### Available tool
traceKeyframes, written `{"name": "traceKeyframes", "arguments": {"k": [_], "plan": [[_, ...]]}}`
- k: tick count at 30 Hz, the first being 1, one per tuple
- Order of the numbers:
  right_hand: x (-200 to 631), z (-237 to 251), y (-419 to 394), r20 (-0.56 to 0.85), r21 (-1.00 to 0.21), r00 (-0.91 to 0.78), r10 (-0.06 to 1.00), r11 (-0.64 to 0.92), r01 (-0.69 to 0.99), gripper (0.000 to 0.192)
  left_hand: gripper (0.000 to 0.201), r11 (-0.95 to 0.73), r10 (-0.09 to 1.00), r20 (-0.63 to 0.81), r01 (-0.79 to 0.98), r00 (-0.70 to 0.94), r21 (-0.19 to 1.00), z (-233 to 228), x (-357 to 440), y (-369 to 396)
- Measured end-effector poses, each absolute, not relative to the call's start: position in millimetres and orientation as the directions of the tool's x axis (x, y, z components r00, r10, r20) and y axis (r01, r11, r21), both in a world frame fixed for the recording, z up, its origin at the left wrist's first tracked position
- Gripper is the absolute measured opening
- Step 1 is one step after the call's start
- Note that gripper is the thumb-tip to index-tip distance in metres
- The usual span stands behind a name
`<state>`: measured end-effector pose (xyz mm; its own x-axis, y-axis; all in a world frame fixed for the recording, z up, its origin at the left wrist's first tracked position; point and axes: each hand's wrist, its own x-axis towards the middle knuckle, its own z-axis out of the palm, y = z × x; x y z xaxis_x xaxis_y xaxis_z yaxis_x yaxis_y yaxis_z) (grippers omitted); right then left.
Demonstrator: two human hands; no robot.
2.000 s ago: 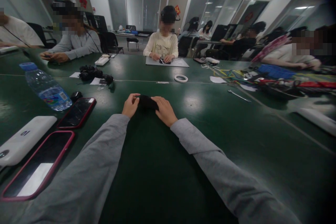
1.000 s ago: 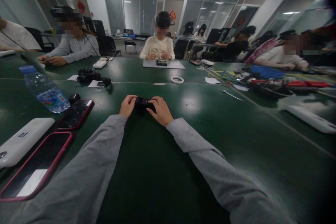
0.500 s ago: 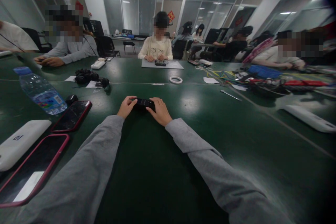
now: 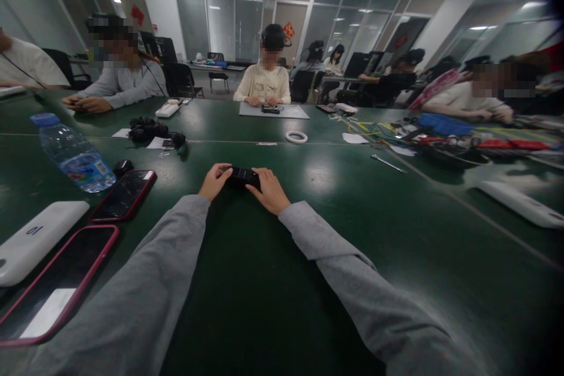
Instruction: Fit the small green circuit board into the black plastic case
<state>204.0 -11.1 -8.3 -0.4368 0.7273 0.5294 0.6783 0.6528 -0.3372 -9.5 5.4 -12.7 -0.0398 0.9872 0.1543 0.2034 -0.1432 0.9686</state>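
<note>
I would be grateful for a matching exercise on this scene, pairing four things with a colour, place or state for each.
1. Black handheld device
2. Water bottle
3. Ring
4. Wrench

A. Silver, farthest right of the four
B. White, beyond the right hand, towards the person opposite
C. Held between the left hand and the right hand
D. Topped with a blue cap

Pairs: 1-C, 2-D, 3-B, 4-A
</note>
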Motion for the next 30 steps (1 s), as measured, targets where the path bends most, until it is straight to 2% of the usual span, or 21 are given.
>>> {"name": "traceKeyframes", "arguments": {"k": [14, 30], "plan": [[203.0, -6.6, -13.3, 0.522, -0.29, -0.449, 0.725, 0.646, 0.706, 0.048, 0.042, -0.157, 0.984, 0.17, 0.194, -0.052, 0.968, -17.3, -9.9, 9.1], [203.6, -4.9, -14.4, 0.508, -0.299, -0.457, 0.731, 0.647, 0.702, 0.048, 0.042, -0.156, 0.984, 0.17, 0.217, -0.048, 0.964, -11.7, -8.8, 4.8]]}}
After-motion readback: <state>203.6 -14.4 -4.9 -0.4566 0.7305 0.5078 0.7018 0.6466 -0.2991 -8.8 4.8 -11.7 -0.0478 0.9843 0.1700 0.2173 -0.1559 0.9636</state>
